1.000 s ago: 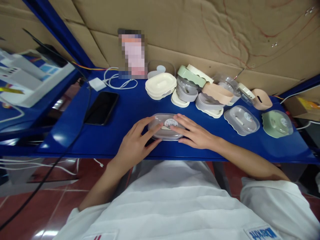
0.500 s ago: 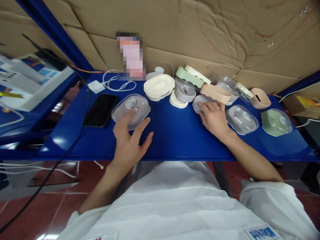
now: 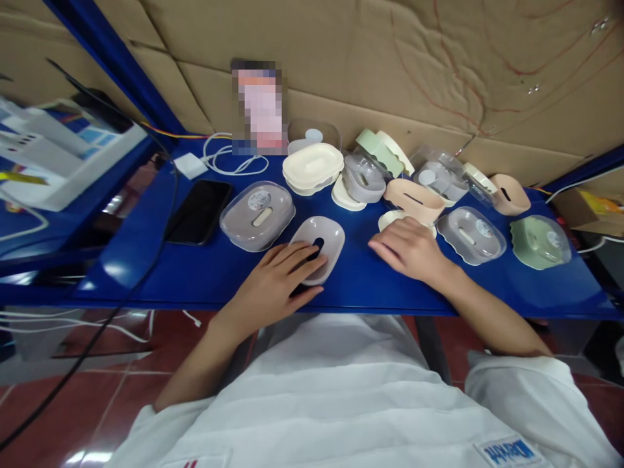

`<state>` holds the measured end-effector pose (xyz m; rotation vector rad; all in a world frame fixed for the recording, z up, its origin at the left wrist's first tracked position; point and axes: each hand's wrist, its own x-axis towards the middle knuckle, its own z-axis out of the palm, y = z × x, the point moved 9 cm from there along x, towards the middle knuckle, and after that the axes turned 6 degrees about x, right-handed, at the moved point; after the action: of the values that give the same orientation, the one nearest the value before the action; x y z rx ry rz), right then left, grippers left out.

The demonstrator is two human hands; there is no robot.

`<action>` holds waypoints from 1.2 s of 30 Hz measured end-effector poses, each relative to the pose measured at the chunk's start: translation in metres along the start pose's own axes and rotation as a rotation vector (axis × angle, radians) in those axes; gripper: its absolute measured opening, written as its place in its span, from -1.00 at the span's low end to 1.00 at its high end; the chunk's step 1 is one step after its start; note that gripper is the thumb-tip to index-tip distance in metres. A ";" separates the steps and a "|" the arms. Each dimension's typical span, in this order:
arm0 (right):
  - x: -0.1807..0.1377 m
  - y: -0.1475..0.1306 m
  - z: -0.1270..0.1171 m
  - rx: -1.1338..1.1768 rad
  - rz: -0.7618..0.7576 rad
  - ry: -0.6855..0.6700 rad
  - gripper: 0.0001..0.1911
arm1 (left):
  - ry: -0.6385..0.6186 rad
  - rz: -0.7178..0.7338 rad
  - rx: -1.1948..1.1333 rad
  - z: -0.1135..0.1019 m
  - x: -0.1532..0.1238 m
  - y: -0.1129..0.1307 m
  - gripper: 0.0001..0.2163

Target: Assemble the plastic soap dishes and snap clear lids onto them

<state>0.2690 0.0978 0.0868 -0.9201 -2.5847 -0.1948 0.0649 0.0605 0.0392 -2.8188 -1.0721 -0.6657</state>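
My left hand (image 3: 273, 283) has its fingers laid over the left rim of a grey plastic soap-dish shell (image 3: 334, 237) with a dark oval slot. The thumb is at the near rim. To the right, my right hand (image 3: 409, 250) rests with curled fingers on a cream plastic soap-dish part (image 3: 389, 219), which it partly covers. Just behind that part lies a peach slotted shell (image 3: 414, 200). A grey soap dish under a clear lid (image 3: 260, 231) sits left of the grey shell. Another clear-lidded grey dish (image 3: 472, 237) stands right of my right hand.
Cream lids (image 3: 312, 168), a green part (image 3: 380, 153) and clear covers (image 3: 439, 172) are piled at the back. A green dish (image 3: 539, 240) is far right. Left are a black phone (image 3: 199, 211) and a white charger (image 3: 190, 166). The blue table's front edge (image 3: 365, 309) is near my body.
The grey shell has gone from under my right hand to the middle, in front of my left hand. My left hand has left the lidded dish and moved right. The cream part now shows.
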 end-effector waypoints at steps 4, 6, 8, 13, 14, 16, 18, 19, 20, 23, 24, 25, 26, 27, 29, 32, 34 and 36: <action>-0.013 0.043 0.004 -0.264 0.265 -0.182 -0.49 | 0.081 -0.085 -0.015 -0.006 -0.002 -0.008 -0.70; -0.015 0.042 0.012 -0.191 0.245 -0.248 -0.52 | 0.111 -0.100 -0.019 -0.010 -0.003 -0.010 -0.70; -0.011 0.025 0.018 0.022 0.148 -0.260 -0.58 | 0.149 -0.105 -0.007 -0.014 -0.004 -0.011 -0.68; -0.003 -0.018 0.012 0.507 -0.064 -0.193 -0.59 | 0.250 -0.110 0.016 -0.024 -0.008 -0.012 -0.64; -0.002 -0.017 0.011 0.503 -0.058 -0.173 -0.60 | 0.264 -0.113 0.004 -0.025 -0.008 -0.012 -0.64; -0.003 -0.007 0.011 0.402 -0.002 -0.132 -0.65 | 0.281 -0.121 -0.031 -0.026 -0.008 -0.013 -0.64; -0.005 0.009 0.014 0.279 0.089 -0.125 -0.67 | 0.290 -0.129 -0.058 -0.027 -0.008 -0.013 -0.64; -0.006 0.014 0.017 0.249 0.126 -0.136 -0.65 | 0.292 -0.129 -0.067 -0.027 -0.008 -0.013 -0.63; -0.007 0.016 0.020 0.257 0.143 -0.157 -0.63 | 0.291 -0.126 -0.076 -0.027 -0.008 -0.013 -0.63; -0.008 0.001 0.028 0.452 0.076 -0.232 -0.54 | 0.278 -0.107 -0.107 -0.026 -0.008 -0.012 -0.62; -0.008 -0.006 0.028 0.520 0.043 -0.238 -0.53 | 0.276 -0.106 -0.117 -0.026 -0.008 -0.012 -0.61; -0.007 -0.012 0.026 0.560 0.016 -0.225 -0.53 | 0.277 -0.108 -0.127 -0.026 -0.008 -0.013 -0.61; -0.006 -0.014 0.023 0.567 0.000 -0.194 -0.56 | 0.277 -0.108 -0.136 -0.026 -0.009 -0.013 -0.61; -0.005 -0.014 0.019 0.544 -0.005 -0.149 -0.60 | 0.277 -0.105 -0.142 -0.026 -0.009 -0.013 -0.62; -0.004 -0.009 0.010 0.461 -0.004 -0.046 -0.68 | 0.270 -0.081 -0.147 -0.026 -0.009 -0.010 -0.62; -0.004 -0.011 0.000 0.391 -0.046 0.041 -0.57 | 0.245 -0.002 -0.125 -0.026 -0.007 -0.002 -0.64; -0.005 -0.025 -0.001 0.370 -0.142 0.031 -0.47 | 0.226 0.034 -0.095 -0.025 -0.006 0.002 -0.68; -0.008 -0.047 0.004 0.326 -0.271 -0.013 -0.54 | 0.220 0.029 -0.060 -0.024 -0.006 0.002 -0.69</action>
<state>0.2434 0.0583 0.0798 -0.4563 -2.6384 0.1575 0.0529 0.0506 0.0590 -2.7220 -0.9867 -0.9931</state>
